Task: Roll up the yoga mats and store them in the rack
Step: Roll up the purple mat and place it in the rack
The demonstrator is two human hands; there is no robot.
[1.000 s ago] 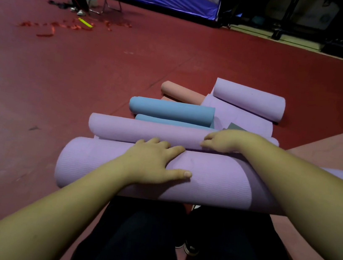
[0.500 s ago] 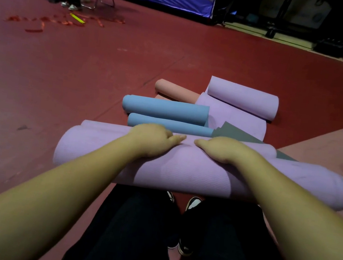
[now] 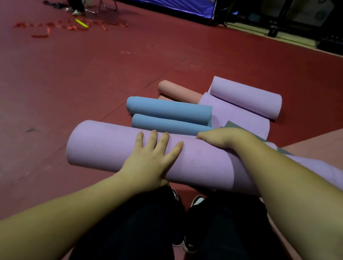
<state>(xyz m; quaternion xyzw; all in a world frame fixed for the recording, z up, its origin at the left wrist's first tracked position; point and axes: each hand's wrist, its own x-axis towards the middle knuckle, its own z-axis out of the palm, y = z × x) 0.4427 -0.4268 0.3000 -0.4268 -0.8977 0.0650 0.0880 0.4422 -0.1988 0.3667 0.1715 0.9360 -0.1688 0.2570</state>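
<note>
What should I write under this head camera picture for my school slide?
Left hand lies flat and right hand curls over a big rolled purple foam yoga mat, near two rolled blue foam mats.

— Where are your hands?

— My left hand (image 3: 151, 160) lies flat on the rolled purple mat (image 3: 106, 145), fingers (image 3: 153, 138) straight and spread. My right hand (image 3: 223, 137) curls over the roll's far edge, just right of my left fingertips.

— Beyond your fingers?

— Two blue rolls (image 3: 169, 109), a pink roll (image 3: 178, 91) and another purple roll (image 3: 245, 97) on the red floor (image 3: 84, 84). Beneath my wrists, my dark trousers (image 3: 129, 234) and shoes (image 3: 197, 200).
</note>
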